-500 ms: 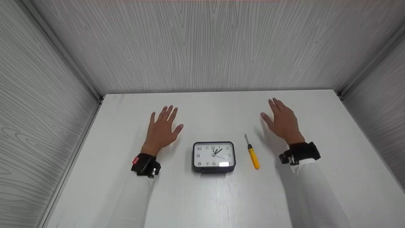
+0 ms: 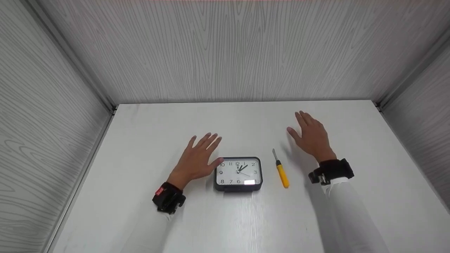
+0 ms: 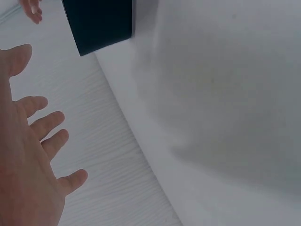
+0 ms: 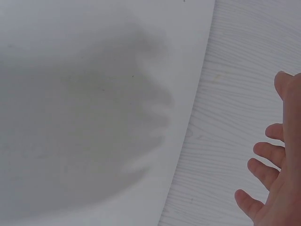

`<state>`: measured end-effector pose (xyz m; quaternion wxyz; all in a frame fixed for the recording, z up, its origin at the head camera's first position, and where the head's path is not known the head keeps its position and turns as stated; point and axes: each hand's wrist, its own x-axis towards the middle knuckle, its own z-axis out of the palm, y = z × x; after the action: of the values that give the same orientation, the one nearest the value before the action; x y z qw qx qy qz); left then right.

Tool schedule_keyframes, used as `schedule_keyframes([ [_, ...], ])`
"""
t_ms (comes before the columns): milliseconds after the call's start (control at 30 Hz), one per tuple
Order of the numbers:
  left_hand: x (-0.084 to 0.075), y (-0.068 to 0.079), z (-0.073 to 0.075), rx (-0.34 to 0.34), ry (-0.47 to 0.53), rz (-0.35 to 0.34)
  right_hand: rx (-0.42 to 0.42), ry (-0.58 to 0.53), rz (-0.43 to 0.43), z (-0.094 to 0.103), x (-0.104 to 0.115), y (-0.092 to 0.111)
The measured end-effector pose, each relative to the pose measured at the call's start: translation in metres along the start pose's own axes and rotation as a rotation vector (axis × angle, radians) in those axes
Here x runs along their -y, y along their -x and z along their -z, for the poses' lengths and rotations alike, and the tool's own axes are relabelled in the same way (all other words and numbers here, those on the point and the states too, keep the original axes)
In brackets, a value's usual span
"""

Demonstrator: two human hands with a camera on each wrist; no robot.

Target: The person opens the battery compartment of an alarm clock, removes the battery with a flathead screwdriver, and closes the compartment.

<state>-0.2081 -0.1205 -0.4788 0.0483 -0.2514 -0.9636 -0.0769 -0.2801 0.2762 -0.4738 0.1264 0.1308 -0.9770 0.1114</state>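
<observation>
Left hand (image 2: 195, 163) is hovering, fingers spread, its thumb overlapping the upper-left corner of the clock (image 2: 233, 173) in the head view. Clock is resting on the worktop (image 2: 246, 130), dial facing the head camera. Yellow-handled screwdriver (image 2: 282, 175) is lying just right of it. Right hand (image 2: 312, 137) is hovering, fingers extended, beyond the screwdriver's right side.

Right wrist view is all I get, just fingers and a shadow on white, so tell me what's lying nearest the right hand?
Observer: A yellow-handled screwdriver lies nearest the right hand.
Operator: Which way does it point?
Observer: Toward the back wall.
Operator: And the other side?
Observer: The left hand, its thumb overlapping the upper-left corner of a black-framed clock in the head view; whether they touch, I can't tell.
</observation>
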Motion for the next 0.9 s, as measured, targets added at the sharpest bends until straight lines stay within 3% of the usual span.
schedule_keyframes([
  [267,-0.027,0.004,-0.006,0.109,0.042,-0.104,0.003,0.0,-0.002,-0.003,0.001,-0.001],
  [600,-0.048,0.0,-0.017,0.251,0.047,-0.164,-0.018,0.031,0.029,-0.006,0.001,-0.001],
  [900,-0.066,-0.011,-0.014,0.302,0.096,-0.18,0.119,0.052,-0.023,-0.009,-0.004,0.001],
])
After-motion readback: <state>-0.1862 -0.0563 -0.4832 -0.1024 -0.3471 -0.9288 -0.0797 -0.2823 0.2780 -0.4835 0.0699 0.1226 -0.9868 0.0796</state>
